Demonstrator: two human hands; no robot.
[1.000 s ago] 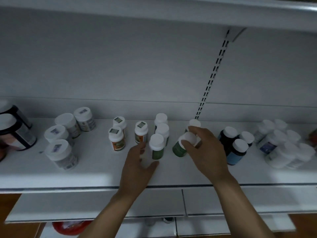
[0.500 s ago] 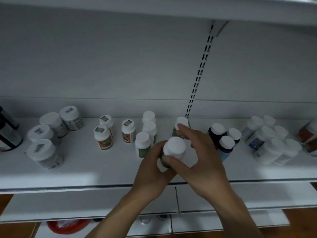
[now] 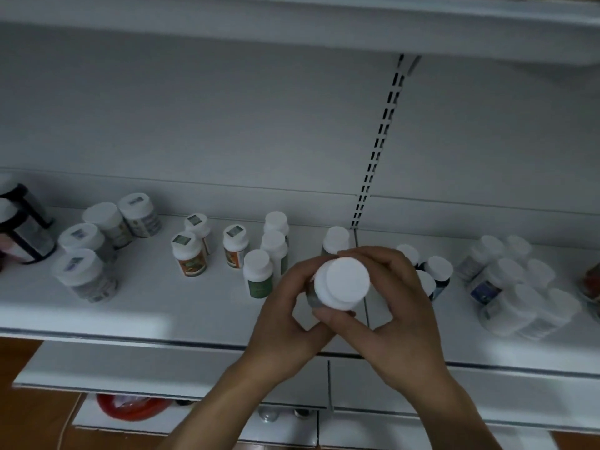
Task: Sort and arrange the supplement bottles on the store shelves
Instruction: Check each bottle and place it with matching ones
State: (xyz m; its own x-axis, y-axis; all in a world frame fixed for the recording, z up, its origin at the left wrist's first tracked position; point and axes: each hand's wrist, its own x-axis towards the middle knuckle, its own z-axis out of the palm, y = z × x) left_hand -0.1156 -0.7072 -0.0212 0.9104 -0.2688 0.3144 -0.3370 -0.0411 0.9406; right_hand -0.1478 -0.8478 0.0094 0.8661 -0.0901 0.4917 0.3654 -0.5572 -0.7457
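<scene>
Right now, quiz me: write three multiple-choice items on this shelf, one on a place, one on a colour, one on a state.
1. Where does the green-labelled bottle stand relative to the held bottle?
A. to its left
B. to its right
C. on the shelf above

2. What colour is the held bottle's cap?
A. red
B. black
C. white

3. What grips the held bottle?
A. no hand
B. both hands
C. one hand only

Key:
1 A: the green label sits to that bottle's left.
2 C: the round cap facing the camera is white.
3 B: the left hand and the right hand both curl round it.
</scene>
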